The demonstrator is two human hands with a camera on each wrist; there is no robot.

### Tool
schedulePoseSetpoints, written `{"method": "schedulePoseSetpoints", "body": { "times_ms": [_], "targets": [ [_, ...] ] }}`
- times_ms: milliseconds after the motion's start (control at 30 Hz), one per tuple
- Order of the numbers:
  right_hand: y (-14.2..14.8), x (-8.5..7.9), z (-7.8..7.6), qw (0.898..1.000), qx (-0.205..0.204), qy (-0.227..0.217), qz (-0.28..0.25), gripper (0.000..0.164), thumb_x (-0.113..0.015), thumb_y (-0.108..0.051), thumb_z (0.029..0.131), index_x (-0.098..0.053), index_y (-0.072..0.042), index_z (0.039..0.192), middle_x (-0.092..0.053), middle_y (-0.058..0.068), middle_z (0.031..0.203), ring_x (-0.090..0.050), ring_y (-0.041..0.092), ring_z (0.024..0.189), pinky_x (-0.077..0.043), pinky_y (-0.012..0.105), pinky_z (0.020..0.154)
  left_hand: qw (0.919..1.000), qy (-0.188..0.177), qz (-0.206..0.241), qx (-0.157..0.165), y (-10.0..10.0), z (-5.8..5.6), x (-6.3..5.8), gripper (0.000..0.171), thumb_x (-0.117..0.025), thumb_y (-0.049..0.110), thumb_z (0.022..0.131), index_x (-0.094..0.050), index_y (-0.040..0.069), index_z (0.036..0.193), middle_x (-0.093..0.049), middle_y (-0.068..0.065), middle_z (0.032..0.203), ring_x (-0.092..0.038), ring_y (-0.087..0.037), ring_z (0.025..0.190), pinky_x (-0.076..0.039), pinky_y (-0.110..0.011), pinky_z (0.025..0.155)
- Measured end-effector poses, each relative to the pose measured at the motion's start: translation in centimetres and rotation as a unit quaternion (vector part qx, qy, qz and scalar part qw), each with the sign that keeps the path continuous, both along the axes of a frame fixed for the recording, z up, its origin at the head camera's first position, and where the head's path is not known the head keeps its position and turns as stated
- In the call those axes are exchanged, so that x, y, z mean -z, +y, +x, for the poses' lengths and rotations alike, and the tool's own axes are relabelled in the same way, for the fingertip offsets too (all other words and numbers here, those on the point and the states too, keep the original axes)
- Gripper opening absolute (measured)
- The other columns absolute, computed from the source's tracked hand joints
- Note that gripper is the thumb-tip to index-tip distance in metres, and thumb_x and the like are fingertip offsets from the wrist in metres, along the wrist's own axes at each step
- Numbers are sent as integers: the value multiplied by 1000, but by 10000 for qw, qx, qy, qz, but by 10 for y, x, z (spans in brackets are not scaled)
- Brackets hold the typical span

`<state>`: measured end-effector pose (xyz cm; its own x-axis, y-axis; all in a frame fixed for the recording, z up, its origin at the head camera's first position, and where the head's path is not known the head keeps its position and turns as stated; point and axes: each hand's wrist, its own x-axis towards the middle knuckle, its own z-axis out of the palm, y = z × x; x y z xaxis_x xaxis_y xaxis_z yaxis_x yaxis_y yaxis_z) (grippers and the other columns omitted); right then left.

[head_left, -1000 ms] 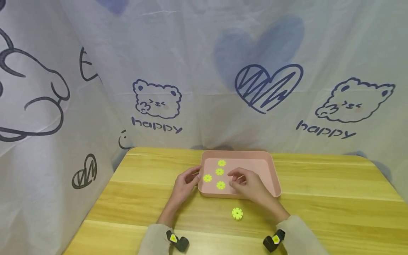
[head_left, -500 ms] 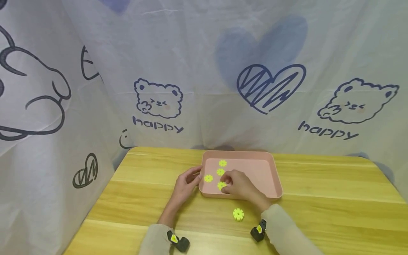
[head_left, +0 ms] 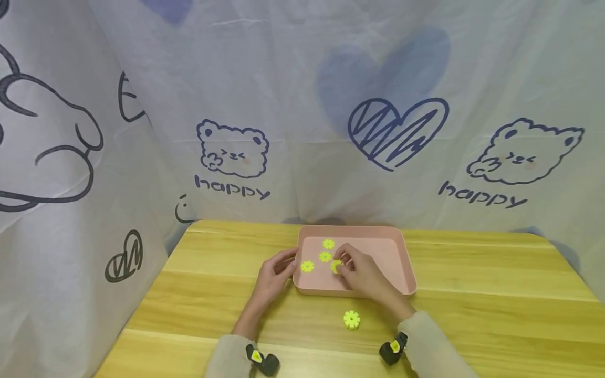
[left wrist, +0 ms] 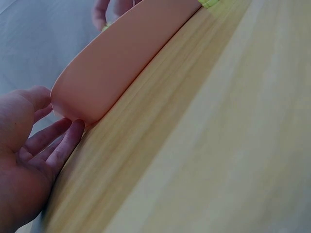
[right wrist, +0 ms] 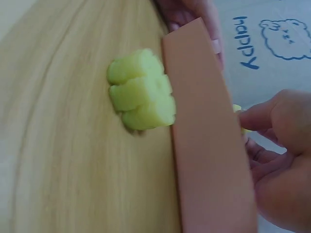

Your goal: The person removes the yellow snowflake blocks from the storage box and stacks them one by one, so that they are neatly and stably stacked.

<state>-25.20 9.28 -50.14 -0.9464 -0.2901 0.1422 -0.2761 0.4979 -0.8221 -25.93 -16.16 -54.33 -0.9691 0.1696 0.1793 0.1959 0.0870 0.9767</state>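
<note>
In the head view my right hand (head_left: 365, 272) is over the pink tray (head_left: 383, 262), pinching a yellow-green notched disc (head_left: 335, 266) between thumb and fingers. The tray wall hides most of that disc in the right wrist view. My left hand (head_left: 274, 272) touches the tray's left side; in the left wrist view its fingers (left wrist: 70, 141) lie against the rounded tray corner. Inside the tray lie three similar discs: one at the back (head_left: 328, 244), a disc (head_left: 325, 256) just before it, and another disc (head_left: 307, 266) near the left wall.
On the wooden table (head_left: 212, 294), in front of the tray, sits a thicker yellow-green notched piece (right wrist: 143, 90), perhaps stacked discs. A white printed cloth (head_left: 293, 157) hangs behind the table and along its left. Each wrist carries a small black camera (head_left: 392, 350).
My right hand has moved left to the front disc, pinched it and raised it, shifting slightly back to the right. The left hand has stayed at the tray's side.
</note>
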Motion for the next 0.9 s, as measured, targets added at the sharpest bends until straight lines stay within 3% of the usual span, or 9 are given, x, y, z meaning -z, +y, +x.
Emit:
{"method": "schedulePoseSetpoints", "body": {
  "times_ms": [200, 433, 700, 900],
  "targets": [
    [10, -12, 14, 9986, 130, 380, -352, 19, -68, -2, 95, -66, -10, 112, -67, 3, 92, -63, 17, 77, -54, 25, 64, 10000, -22, -22, -25, 0, 0, -2, 37, -62, 5, 103, -60, -3, 139, -58, -23, 142, -61, -40, 125, -60, -36, 91],
    [21, -19, 33, 9918, 110, 15, -1275, 17, -63, 1, 100, -64, -4, 117, -64, 13, 95, -72, 33, 76, -62, 29, 63, 10000, -41, -10, -5, 0, -1, -1, 38, -62, 5, 103, -59, -4, 139, -57, -23, 143, -60, -40, 125, -60, -36, 91],
    [30, -19, 52, 9812, 40, -254, -1914, 24, -64, 8, 96, -64, 3, 119, -65, 21, 103, -74, 30, 82, -64, 41, 75, 10000, -44, -5, -41, 1, 1, -2, 37, -62, 5, 103, -60, -3, 139, -59, -22, 142, -60, -40, 126, -60, -37, 91],
    [37, -18, 63, 9833, 71, -115, -1816, 35, -70, 10, 89, -66, 3, 123, -68, 20, 115, -73, 23, 84, -62, 27, 81, 10000, -46, 6, -69, 1, 1, -1, 37, -62, 5, 103, -60, -3, 139, -59, -22, 141, -60, -40, 126, -60, -36, 91]
  ]
}}
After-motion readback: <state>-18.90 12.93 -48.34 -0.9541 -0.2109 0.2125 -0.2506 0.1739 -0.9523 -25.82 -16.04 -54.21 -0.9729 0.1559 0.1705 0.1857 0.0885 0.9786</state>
